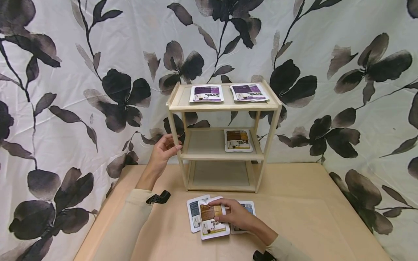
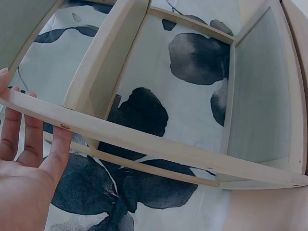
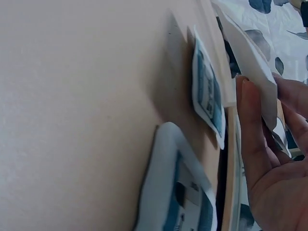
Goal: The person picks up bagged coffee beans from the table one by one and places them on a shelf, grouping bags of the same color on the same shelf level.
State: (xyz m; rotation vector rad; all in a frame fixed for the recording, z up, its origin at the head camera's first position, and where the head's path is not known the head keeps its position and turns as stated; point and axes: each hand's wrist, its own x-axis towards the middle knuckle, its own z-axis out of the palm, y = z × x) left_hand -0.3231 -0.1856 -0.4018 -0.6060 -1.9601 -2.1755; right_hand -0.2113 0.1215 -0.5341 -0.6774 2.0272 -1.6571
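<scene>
The left hand [image 1: 162, 150] is reaching forward from a cream sleeve [image 1: 128, 221], its forearm angling up across the counter [image 1: 310, 214] toward the small wooden shelf unit [image 1: 224, 136]. Its fingers [image 2: 60, 149] are lying straight against the unit's front left post at the height of the middle shelf, touching the wood rather than wrapping it, so this grip is standing wide and holding nothing.

The right hand [image 1: 236, 216] is resting low over the counter in front of the unit, palm down and wrist bent inward. Its fingers [image 3: 252, 130] are curling over the edge of a brown-labelled packet [image 1: 212, 222], with the grip pinching that packet, which is lying on top of two blue-labelled packets [image 1: 195, 212] spread flat on the counter.

On the unit, two purple-labelled packets [image 1: 207, 93] are lying side by side on the top shelf, and another brown packet [image 1: 238, 140] is lying at the right of the middle shelf. A flowered cloth [image 1: 81, 90] is hanging behind.
</scene>
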